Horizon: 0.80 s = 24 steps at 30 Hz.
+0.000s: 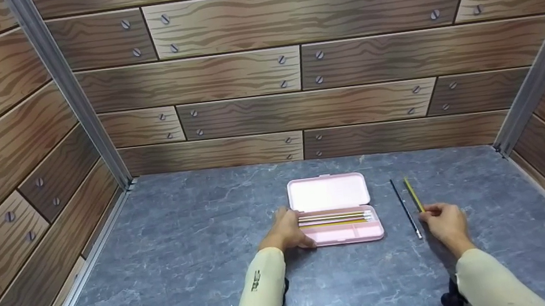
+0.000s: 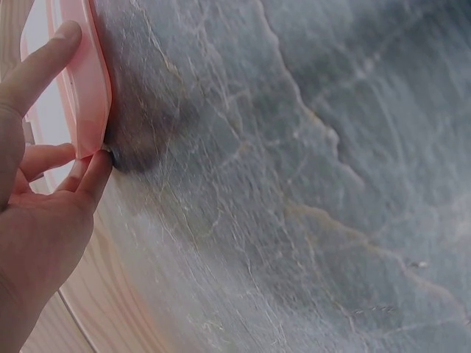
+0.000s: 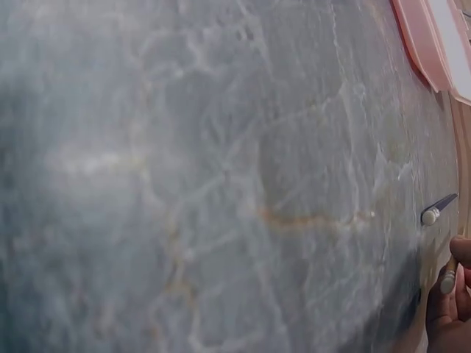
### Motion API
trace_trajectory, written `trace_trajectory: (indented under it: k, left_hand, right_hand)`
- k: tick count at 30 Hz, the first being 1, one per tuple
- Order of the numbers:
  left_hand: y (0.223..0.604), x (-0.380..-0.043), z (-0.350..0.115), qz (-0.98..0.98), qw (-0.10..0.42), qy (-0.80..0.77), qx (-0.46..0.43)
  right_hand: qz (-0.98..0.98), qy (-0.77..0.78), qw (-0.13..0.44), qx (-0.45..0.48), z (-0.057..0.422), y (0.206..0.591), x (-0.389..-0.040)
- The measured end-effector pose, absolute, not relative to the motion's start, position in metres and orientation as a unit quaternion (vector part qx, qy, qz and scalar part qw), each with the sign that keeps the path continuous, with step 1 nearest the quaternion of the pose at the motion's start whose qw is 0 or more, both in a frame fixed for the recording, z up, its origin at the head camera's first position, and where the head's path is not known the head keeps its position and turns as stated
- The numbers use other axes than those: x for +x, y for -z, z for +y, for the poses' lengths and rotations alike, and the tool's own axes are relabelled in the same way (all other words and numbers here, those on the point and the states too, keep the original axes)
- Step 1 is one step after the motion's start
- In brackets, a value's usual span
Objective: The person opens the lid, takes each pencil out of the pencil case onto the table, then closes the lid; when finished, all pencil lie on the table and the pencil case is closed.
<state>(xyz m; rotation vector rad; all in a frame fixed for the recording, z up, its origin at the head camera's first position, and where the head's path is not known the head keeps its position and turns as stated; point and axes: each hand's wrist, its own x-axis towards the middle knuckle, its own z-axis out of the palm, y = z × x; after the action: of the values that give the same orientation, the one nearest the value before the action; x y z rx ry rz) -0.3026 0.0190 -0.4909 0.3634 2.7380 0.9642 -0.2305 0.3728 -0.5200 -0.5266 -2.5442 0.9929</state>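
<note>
A pink pencil case (image 1: pixel 341 235) lies with its lid (image 1: pixel 328 192) folded back on the table. Several pencils (image 1: pixel 334 219) lie side by side in its rear compartment, eraser ends to the right. My left hand (image 1: pixel 287 229) grips the case's left end, thumb at the front corner and fingers along the side; the left wrist view shows the thumb (image 2: pixel 55 51) against the pink wall. To the right, my right hand (image 1: pixel 447 223) pinches a yellow pencil (image 1: pixel 412 193) near its eraser end (image 3: pixel 448 282). Just left of it a dark pencil (image 1: pixel 405 208) rests on the table.
The grey marbled table (image 1: pixel 188 265) is bounded by a wood-plank patterned back wall (image 1: pixel 243 74) and side walls. Metal posts (image 1: pixel 529 67) stand at the corners. The case's front section is divided by a low partition (image 1: pixel 356 230).
</note>
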Motion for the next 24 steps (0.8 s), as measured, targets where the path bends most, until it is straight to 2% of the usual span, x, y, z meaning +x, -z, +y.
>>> trace_trajectory:
  k: [18,24]
  left_hand:
    - [0.496,-0.305,0.017,0.931,0.099,-0.323,0.140]
    - [0.494,-0.306,0.017,0.931,0.093,-0.320,0.151]
  right_hand:
    - [-0.915,-0.324,0.174,-0.167,0.362,0.528,-0.238]
    - [-0.916,-0.315,0.194,-0.157,0.362,0.528,-0.241]
